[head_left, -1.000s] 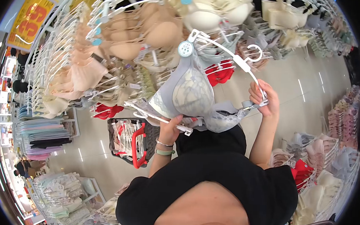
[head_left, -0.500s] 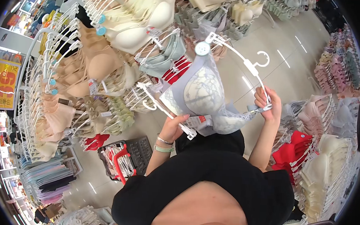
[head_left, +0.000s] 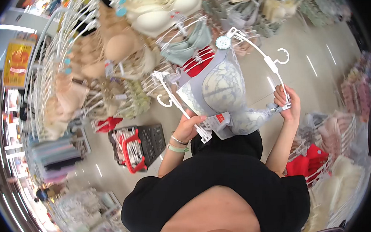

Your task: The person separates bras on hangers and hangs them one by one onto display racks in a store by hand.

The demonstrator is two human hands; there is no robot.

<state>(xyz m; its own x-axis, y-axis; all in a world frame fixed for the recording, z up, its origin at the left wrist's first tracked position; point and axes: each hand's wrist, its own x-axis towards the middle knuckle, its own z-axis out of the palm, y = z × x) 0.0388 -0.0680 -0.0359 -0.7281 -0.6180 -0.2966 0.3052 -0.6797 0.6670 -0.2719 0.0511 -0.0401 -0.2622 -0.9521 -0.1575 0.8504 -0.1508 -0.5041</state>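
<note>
A grey-blue bra with pale lace cups [head_left: 223, 86] is spread in front of my body. My left hand [head_left: 187, 128] is closed round the lower end of a white hanger [head_left: 172, 99], beside a white and red price tag [head_left: 217, 120]. My right hand [head_left: 287, 103] grips the end of another white hanger [head_left: 265, 59], where a bra strap or band end is attached. A round pale tag [head_left: 223, 42] sits at the top of the bra. Both hanger hooks point away from the bra cups.
Racks of beige and cream bras [head_left: 121, 47] stand ahead and to the left. A black and red basket [head_left: 152, 146] is on the floor at the left. More bras, some red [head_left: 308, 162], hang at the right. A yellow price sign [head_left: 18, 64] is at far left.
The bra, hangers and both hands have shifted right in the view. The price tag has come further into view beside my left hand. Both hands keep their hold.
</note>
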